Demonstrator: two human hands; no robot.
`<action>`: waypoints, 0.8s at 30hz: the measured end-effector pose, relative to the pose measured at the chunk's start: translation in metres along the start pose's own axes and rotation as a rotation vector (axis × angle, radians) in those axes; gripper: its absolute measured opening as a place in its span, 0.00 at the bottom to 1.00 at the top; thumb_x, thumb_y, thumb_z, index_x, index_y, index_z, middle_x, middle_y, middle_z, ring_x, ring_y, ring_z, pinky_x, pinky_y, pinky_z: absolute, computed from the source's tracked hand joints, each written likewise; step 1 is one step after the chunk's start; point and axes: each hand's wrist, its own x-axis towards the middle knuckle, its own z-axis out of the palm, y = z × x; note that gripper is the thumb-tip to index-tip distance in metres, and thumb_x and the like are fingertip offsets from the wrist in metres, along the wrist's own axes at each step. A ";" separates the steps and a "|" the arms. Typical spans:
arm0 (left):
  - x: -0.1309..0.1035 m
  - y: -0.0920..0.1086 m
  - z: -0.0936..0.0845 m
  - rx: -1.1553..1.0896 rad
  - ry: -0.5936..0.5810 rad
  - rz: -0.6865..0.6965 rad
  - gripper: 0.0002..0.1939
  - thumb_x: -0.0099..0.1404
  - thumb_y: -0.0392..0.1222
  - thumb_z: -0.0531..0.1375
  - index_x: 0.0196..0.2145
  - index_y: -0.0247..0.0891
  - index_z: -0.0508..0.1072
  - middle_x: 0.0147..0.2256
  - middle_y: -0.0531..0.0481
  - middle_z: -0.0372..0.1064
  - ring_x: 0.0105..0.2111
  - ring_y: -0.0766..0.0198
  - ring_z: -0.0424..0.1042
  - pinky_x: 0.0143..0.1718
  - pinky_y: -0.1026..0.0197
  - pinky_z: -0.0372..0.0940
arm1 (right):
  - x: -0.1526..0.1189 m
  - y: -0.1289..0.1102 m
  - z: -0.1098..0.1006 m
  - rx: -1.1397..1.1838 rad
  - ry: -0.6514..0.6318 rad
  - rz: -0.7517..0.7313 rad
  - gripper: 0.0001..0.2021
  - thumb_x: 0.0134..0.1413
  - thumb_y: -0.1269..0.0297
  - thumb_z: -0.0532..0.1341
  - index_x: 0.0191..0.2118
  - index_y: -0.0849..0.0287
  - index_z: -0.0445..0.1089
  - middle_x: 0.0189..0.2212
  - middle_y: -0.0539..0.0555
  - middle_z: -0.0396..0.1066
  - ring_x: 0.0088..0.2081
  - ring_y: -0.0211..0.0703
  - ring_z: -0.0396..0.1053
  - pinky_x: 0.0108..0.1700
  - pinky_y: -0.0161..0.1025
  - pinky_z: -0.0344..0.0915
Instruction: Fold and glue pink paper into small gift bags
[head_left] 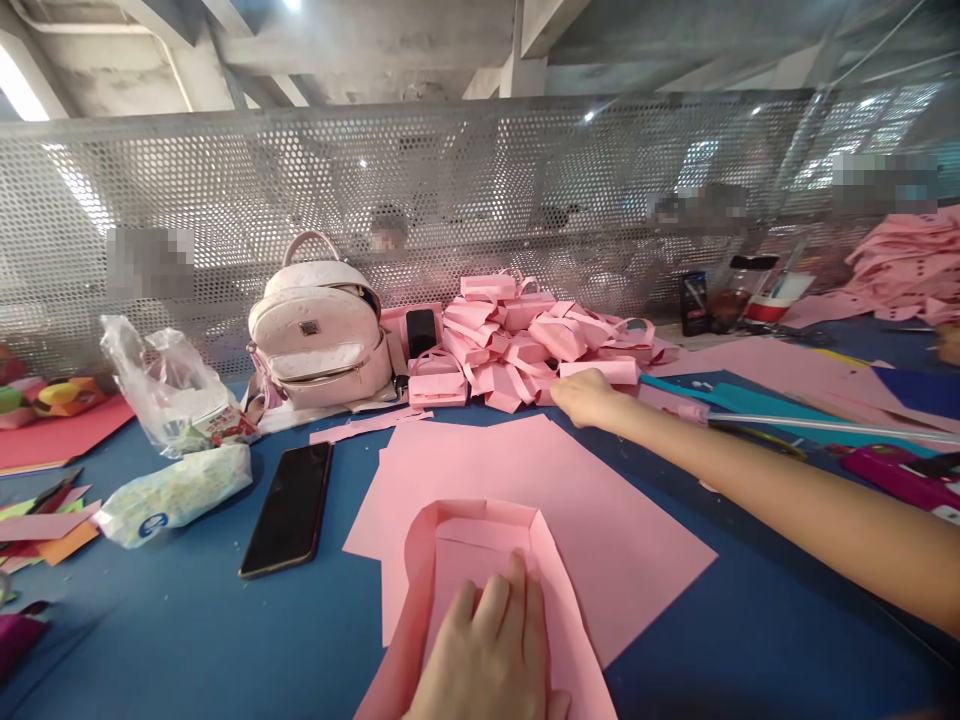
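Blue desk [187,620], perforated metal screen [225,190] behind. Nearest: left hand [491,655] flat, fingers open, pressing on folded pink paper piece [480,540] with raised edges, which lies on loose pink sheets [600,530]. Black phone [289,508] just left of sheets; plastic-wrapped pack [176,492] beyond it. Right hand [589,397] stretched forward, fingers curled loosely on edge of pile of folded pink paper bags [536,340]; grip unclear. Pink backpack [319,330] left of pile, against screen.
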 end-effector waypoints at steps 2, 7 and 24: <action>0.000 0.000 0.000 0.006 0.017 0.003 0.25 0.70 0.47 0.53 0.59 0.32 0.71 0.57 0.42 0.71 0.43 0.52 0.66 0.41 0.52 0.64 | -0.007 0.002 -0.008 0.014 0.033 -0.023 0.17 0.65 0.60 0.63 0.55 0.61 0.68 0.53 0.59 0.70 0.48 0.50 0.72 0.48 0.51 0.72; 0.000 0.000 0.002 0.042 0.037 0.009 0.25 0.70 0.46 0.53 0.58 0.30 0.71 0.56 0.40 0.72 0.43 0.52 0.66 0.41 0.53 0.64 | -0.037 0.009 -0.027 0.064 0.170 -0.089 0.06 0.66 0.66 0.59 0.42 0.60 0.73 0.40 0.55 0.75 0.40 0.46 0.74 0.40 0.43 0.69; -0.001 -0.001 0.008 0.091 -0.033 0.056 0.29 0.70 0.50 0.54 0.62 0.30 0.67 0.58 0.33 0.67 0.41 0.51 0.68 0.40 0.52 0.64 | -0.135 0.036 0.044 0.747 0.159 -0.198 0.13 0.61 0.60 0.55 0.28 0.50 0.73 0.28 0.50 0.76 0.29 0.46 0.73 0.33 0.39 0.60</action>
